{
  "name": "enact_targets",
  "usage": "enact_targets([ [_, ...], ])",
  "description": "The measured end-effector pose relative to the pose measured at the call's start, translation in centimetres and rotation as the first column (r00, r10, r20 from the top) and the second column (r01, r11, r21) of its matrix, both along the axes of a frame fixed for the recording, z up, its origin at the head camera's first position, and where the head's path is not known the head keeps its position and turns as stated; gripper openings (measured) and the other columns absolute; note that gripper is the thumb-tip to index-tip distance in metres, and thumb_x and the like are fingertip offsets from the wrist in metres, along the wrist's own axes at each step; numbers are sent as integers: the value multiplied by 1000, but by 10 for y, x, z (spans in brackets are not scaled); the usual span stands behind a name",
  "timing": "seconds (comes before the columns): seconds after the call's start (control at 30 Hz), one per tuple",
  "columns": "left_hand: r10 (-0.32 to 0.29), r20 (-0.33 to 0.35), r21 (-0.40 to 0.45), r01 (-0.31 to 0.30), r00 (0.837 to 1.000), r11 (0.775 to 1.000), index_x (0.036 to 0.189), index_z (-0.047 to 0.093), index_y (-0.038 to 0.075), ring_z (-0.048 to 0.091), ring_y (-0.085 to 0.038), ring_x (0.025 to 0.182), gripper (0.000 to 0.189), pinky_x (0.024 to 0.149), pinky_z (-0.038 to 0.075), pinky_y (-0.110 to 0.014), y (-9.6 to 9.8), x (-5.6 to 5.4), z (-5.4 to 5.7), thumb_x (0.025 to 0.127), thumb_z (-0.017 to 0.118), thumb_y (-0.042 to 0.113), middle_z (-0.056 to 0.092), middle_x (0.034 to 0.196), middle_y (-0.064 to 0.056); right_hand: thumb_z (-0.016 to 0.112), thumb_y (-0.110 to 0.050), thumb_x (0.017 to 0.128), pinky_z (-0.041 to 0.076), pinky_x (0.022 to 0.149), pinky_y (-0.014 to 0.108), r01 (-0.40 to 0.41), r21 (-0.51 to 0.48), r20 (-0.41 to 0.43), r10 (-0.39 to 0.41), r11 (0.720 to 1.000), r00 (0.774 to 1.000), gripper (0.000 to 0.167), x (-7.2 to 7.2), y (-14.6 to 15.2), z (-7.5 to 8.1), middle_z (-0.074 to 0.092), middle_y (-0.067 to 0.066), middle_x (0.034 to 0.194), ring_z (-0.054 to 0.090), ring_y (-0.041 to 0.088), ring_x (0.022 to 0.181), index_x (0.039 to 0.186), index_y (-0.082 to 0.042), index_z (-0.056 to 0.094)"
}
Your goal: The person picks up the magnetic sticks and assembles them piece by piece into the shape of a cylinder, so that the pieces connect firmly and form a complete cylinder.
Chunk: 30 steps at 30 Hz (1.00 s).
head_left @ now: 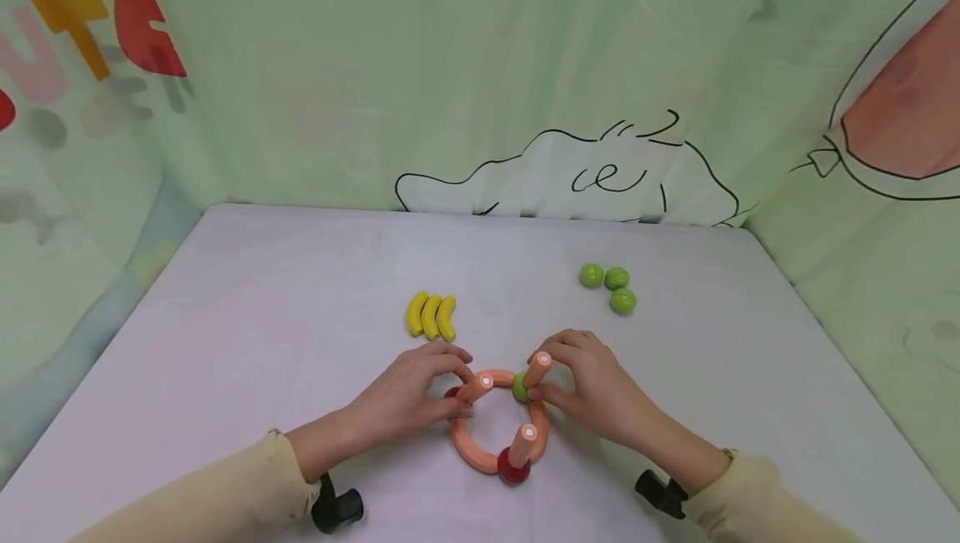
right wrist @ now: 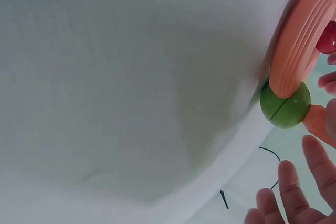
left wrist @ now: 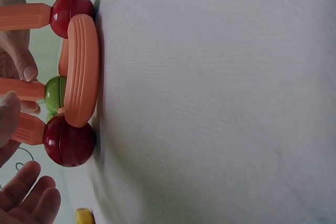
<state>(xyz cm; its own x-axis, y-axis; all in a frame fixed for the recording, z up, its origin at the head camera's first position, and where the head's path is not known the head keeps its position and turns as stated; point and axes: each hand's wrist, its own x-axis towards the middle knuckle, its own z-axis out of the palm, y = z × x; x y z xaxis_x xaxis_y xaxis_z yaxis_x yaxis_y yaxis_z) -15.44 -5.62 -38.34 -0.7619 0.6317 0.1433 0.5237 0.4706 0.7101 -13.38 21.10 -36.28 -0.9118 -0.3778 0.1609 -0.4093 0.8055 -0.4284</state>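
A ring of curved orange pieces (head_left: 471, 450) lies on the table, joined by red and green balls, with three orange sticks rising from the balls. At the left red ball (left wrist: 69, 141), my left hand (head_left: 401, 391) pinches the upright orange stick (left wrist: 29, 129) between thumb and index finger, its other fingers spread. My right hand (head_left: 600, 389) has its thumb and index finger about the far-right orange stick (head_left: 537, 368), which stands on a green ball (right wrist: 286, 105). The near orange stick (head_left: 522, 445), on another red ball (head_left: 513, 468), stands untouched, leaning slightly.
Three yellow toy bananas (head_left: 431, 316) lie side by side beyond my left hand. Farther back to the right sit three loose green balls (head_left: 617, 279). The white table (head_left: 300, 293) meets a printed green cloth (head_left: 450, 68) at its back edge.
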Motion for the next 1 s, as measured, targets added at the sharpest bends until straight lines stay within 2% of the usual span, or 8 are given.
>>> enact_targets([
  [0.33,22,19,33,-22,1000,999,98,72,14,66,-25,113,17,97,58,-39,-7,-2,-1,86,83,20,70,119,-5,86,-12,81,53,93,50,-18,-52,-42,16,998,999,22,-4,2,-4,70,2,104,60,27,108,86,-28,73],
  [0.53,15,70,92,-22,997,996,100,71,16,67,-22,109,18,95,59,-36,-10,-7,-3,87,82,20,72,109,1,84,-15,84,52,97,56,9,-56,-18,-10,998,1000,14,-6,4,-3,70,7,110,59,32,115,92,-23,76],
  [0.73,8,115,102,-20,993,995,95,70,17,70,-21,112,14,94,60,-40,-10,-9,-3,87,81,15,72,101,4,83,-18,84,49,99,60,-9,-42,-27,8,999,1000,13,-9,4,-1,70,9,111,58,35,118,95,-20,76],
  [0.9,25,109,76,-33,994,997,95,72,17,68,-20,111,13,96,59,-42,-10,-10,-2,87,81,16,73,104,5,84,-17,83,45,102,64,-31,-19,-11,30,999,999,14,-11,4,-1,68,9,113,56,37,123,89,-25,74],
  [1.0,45,88,56,-50,995,997,99,74,17,66,-21,116,15,102,55,-45,-11,-10,-2,86,82,17,75,106,5,83,-17,84,44,105,67,-39,-14,3,39,999,999,14,-11,4,0,68,11,115,54,42,129,89,-25,73],
])
